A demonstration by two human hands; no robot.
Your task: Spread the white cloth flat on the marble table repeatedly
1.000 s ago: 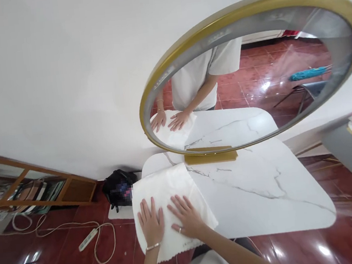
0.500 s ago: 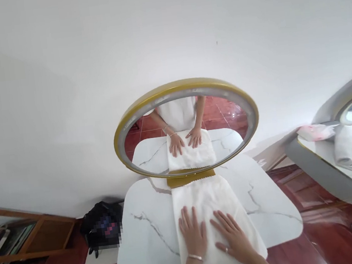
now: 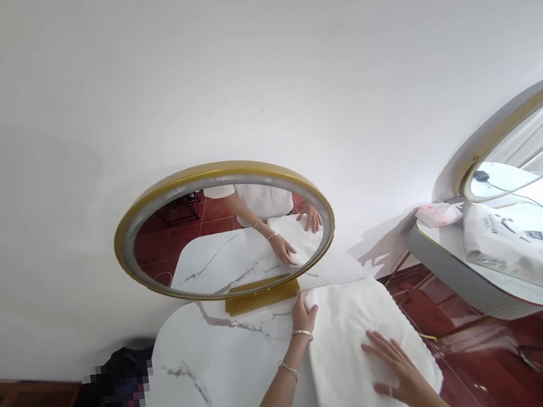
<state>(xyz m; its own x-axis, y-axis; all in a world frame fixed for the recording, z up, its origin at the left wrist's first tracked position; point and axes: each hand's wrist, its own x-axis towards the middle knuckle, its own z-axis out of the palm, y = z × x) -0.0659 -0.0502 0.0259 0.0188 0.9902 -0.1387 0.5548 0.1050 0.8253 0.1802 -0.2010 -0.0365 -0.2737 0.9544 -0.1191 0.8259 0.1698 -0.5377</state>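
A folded white cloth [image 3: 343, 346] with a zigzag edge lies over the right part of the marble-patterned table [image 3: 224, 381]. At its far left corner, my left hand [image 3: 304, 316] has its fingers curled over the edge, closed on the fabric, with the thumb on top. My right hand [image 3: 398, 371] rests on the nearer right part of the cloth, fingers spread and open. The oval gold-rimmed mirror [image 3: 218, 169] behind the cloth reflects both hands.
The mirror's gold base [image 3: 263, 297] stands just left of the cloth's far edge. At right, a second table [image 3: 437, 259] bears a pink-and-white packet [image 3: 438, 214] and a white printed cloth [image 3: 518, 236]. A dark bag [image 3: 121, 393] sits low at left.
The cloth has shifted from the table's middle to its right side. My left hand has gone from lying flat to gripping the far left corner. My view has swung right.
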